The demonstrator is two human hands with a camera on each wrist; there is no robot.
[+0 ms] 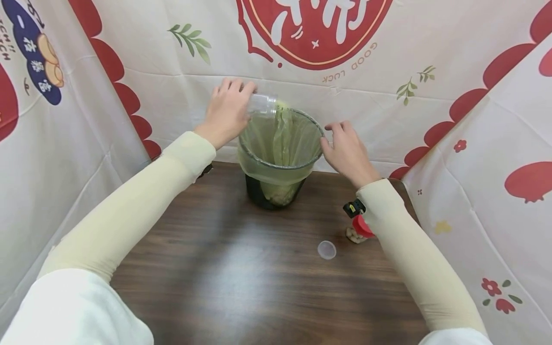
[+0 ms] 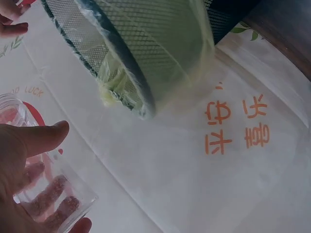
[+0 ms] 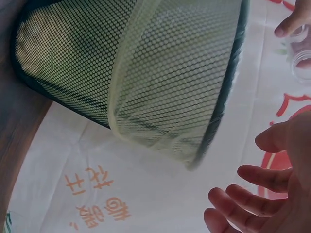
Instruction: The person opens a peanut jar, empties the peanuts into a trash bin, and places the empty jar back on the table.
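Observation:
My left hand (image 1: 228, 108) grips a clear plastic jar (image 1: 262, 104), tipped sideways above the back left of the rim of a dark mesh waste bin (image 1: 255, 192). Thumb and fingers wrap round the jar in the left wrist view, and its walls look see-through. A thin pale green bin bag (image 1: 280, 176) lines the bin and folds over its rim; a loose strip of it hangs inside. My right hand (image 1: 348, 152) is at the right of the rim, fingers loosely bent, holding nothing. The right wrist view shows that hand (image 3: 267, 189) apart from the bin.
On the brown wooden table (image 1: 241, 287) lies a round clear lid (image 1: 327, 250). A small jar with a red lid (image 1: 362, 227) and pale contents sits by the right forearm, partly hidden. Printed white cloth (image 1: 142, 43) walls the back and sides.

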